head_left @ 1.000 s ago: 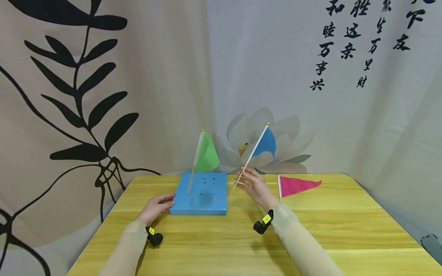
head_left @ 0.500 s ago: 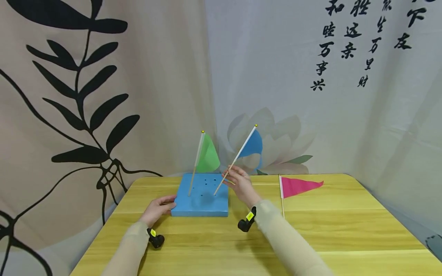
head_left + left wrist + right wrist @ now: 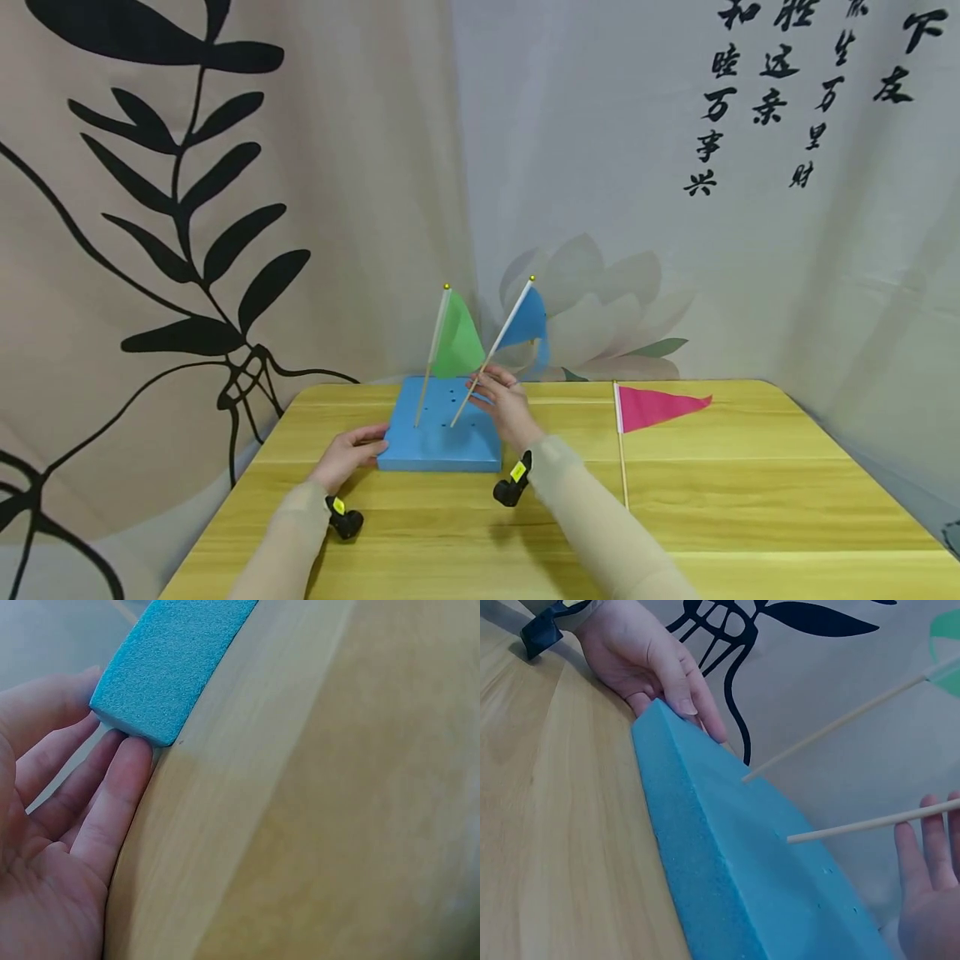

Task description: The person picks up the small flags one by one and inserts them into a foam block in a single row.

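Observation:
A blue foam block (image 3: pixel 438 450) with several small holes in its top lies on the table. My left hand (image 3: pixel 352 454) rests at its left front corner. Its thumb lies on the top edge and its nearly straight fingers touch the side, as the left wrist view shows. A green flag (image 3: pixel 456 340) stands on the block, leaning slightly, its stick's foot in the top. With my right hand (image 3: pixel 506 408) I pinch the stick of a blue flag (image 3: pixel 525 321), tilted to the right. Its lower tip is over the block's top; whether it touches I cannot tell.
A pink pennant flag (image 3: pixel 660 408) on a wooden stick lies on the wooden table (image 3: pixel 735 492), right of my right hand. Behind the table hangs a curtain (image 3: pixel 375 208) with dark leaves and writing. A black wrist camera (image 3: pixel 345 518) is on the left wrist.
My right hand has carried the blue flag left, from beside the block to over its top, near the green flag. My left hand keeps its place at the corner.

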`<move>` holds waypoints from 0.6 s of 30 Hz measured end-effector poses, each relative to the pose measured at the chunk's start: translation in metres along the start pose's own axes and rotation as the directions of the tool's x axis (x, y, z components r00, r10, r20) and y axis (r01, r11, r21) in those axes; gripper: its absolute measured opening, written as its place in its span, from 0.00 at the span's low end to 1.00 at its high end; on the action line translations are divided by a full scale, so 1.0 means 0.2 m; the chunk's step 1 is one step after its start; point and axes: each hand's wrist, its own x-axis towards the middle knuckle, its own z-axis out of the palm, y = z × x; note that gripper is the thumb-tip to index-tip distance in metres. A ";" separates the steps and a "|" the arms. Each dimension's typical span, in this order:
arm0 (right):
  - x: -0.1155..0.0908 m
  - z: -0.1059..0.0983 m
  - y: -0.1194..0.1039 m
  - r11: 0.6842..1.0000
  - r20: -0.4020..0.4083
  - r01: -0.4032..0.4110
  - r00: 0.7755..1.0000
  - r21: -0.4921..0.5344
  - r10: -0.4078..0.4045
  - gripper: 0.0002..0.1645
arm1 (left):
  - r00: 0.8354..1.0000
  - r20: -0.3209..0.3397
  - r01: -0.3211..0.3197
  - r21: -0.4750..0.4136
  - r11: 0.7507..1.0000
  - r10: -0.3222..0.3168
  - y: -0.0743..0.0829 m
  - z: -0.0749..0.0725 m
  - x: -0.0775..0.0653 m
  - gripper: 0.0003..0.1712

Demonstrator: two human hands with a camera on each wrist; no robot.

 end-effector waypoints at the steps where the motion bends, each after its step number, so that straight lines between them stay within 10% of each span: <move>1: 0.00 0.00 0.00 1.000 0.001 0.002 1.000 -0.008 -0.002 0.02 | 1.000 -0.003 0.001 -0.001 1.000 -0.001 0.00 0.00 0.00 0.29; 18: 0.04 0.10 0.08 0.992 -0.031 0.010 0.999 -0.122 -0.014 0.10 | 1.000 0.002 -0.006 -0.006 1.000 0.006 0.00 -0.01 0.00 0.29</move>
